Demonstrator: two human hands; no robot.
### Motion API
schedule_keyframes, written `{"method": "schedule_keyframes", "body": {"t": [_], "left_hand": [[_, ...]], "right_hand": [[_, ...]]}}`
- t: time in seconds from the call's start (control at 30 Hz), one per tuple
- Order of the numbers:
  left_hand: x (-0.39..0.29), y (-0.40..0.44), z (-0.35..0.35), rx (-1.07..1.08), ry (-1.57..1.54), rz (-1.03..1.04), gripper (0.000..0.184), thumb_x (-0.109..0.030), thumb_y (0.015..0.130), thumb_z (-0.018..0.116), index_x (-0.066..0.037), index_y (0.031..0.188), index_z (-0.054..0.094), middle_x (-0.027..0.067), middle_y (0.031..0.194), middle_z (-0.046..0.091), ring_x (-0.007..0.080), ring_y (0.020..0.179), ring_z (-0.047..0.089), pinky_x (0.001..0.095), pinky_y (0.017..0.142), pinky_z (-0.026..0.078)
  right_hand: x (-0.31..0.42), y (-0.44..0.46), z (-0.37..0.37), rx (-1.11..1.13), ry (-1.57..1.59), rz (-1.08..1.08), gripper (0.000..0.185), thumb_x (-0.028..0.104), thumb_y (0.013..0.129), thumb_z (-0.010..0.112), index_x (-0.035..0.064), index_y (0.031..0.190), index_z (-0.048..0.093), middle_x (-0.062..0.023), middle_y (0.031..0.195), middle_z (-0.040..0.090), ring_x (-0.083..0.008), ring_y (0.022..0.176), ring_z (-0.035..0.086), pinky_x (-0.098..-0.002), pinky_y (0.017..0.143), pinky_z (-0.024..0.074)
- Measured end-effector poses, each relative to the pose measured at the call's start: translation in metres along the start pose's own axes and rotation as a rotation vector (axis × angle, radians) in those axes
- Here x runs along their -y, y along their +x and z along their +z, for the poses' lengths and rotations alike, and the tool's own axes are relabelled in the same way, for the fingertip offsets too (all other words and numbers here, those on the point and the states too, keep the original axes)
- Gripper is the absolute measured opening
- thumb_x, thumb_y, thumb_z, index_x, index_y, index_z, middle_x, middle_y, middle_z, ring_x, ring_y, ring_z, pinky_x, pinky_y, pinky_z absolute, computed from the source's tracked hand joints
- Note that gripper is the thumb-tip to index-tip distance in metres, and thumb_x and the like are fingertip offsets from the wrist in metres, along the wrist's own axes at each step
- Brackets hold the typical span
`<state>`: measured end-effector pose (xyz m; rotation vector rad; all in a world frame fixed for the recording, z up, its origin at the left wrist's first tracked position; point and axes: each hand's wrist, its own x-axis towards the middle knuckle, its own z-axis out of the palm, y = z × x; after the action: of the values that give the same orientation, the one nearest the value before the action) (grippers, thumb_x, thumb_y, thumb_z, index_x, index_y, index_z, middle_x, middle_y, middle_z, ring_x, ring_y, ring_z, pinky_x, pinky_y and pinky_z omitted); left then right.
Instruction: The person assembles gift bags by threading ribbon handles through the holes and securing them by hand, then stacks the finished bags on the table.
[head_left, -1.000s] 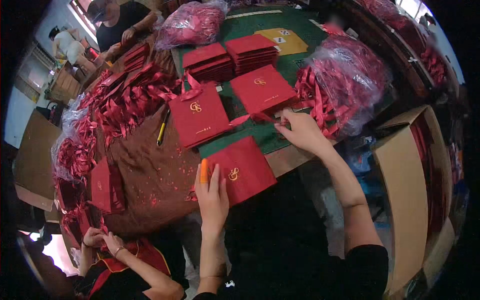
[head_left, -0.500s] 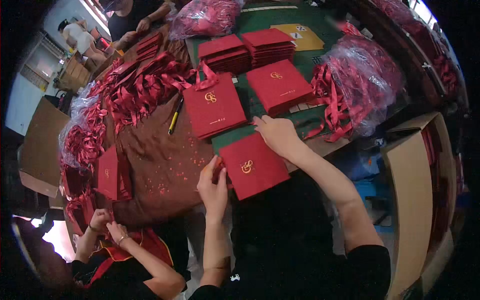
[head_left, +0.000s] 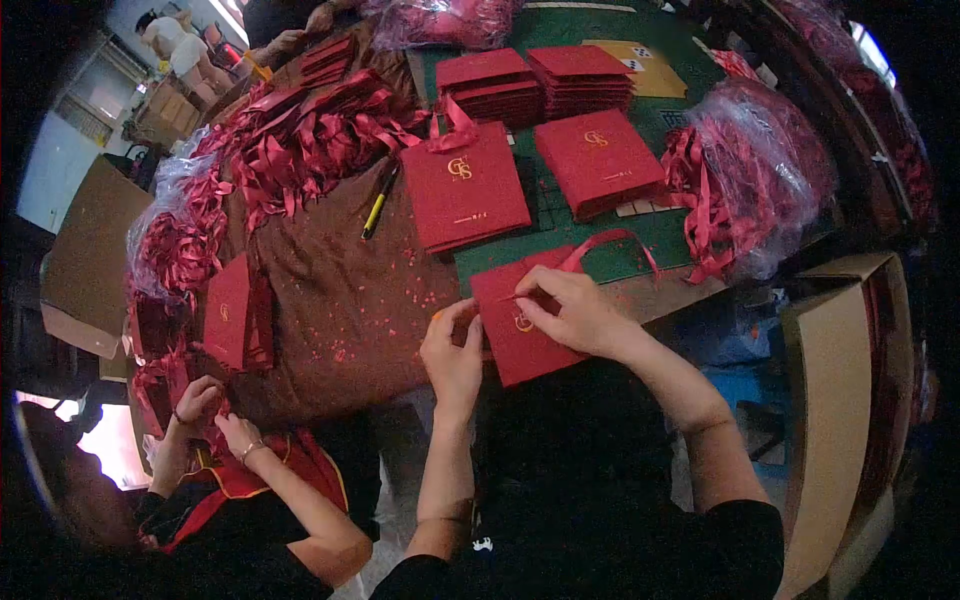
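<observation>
A flat red paper bag (head_left: 530,359) with a gold logo lies before me at the table's near edge. My left hand (head_left: 452,350) grips its left edge between thumb and fingers. Above the bag, my right hand (head_left: 572,312) pinches the end of a red ribbon (head_left: 612,236), which loops out behind the hand to the right. The hand partly covers the logo. Just beyond lie a red bag with a ribbon handle (head_left: 466,195) and a small stack of red bags (head_left: 600,165).
Two taller stacks of red bags (head_left: 487,85) stand at the back. A plastic-wrapped ribbon bundle (head_left: 750,180) lies on the right, a yellow-black pen (head_left: 374,214) on the brown cloth (head_left: 330,290). At lower left, a co-worker's hands (head_left: 220,420) work near red bags. A cardboard box (head_left: 825,400) stands right.
My right hand has left the bag's far edge and come nearer over its face, now with a ribbon in its fingers. The left hand stays at the bag's left edge. The view has shifted slightly.
</observation>
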<state>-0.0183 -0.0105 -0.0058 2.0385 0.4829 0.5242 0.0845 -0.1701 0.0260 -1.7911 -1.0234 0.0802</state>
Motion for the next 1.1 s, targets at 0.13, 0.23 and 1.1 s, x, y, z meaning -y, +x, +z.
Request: {"method": "schedule_keyframes", "body": {"t": [0.13,0.23,1.1], "left_hand": [[0.003,0.0,0.001,-0.018,0.017,0.017,0.017,-0.004,0.086,0.064,0.0,0.102,0.064,0.0103,0.098,0.065,0.0159,0.087,0.063,0.0299,0.077,0.051],[0.004,-0.001,0.003,-0.015,-0.126,-0.023,0.016,-0.005,0.085,0.065,-0.001,0.101,0.064,0.0072,0.094,0.065,0.0124,0.081,0.062,0.0285,0.073,0.05],[0.006,0.004,0.009,-0.037,0.141,0.275,0.026,0.0,0.076,0.07,-0.005,0.101,0.069,0.0097,0.096,0.058,0.0271,0.098,0.048,0.0364,0.089,0.04]], "right_hand": [[-0.009,-0.007,0.021,-0.006,0.289,0.257,0.013,0.007,0.088,0.061,-0.0008,0.099,0.058,-0.0131,0.084,0.062,-0.0234,0.07,0.064,-0.0326,0.06,0.0503],[-0.011,-0.006,0.022,0.037,0.194,0.245,0.012,0.009,0.088,0.062,-0.0005,0.094,0.06,-0.0135,0.088,0.062,-0.0259,0.071,0.064,-0.0332,0.062,0.0502],[-0.021,0.017,0.026,0.048,-0.054,0.186,0.009,0.007,0.08,0.064,-0.0007,0.084,0.061,-0.0139,0.079,0.064,-0.0286,0.076,0.064,-0.0361,0.065,0.0489]]}}
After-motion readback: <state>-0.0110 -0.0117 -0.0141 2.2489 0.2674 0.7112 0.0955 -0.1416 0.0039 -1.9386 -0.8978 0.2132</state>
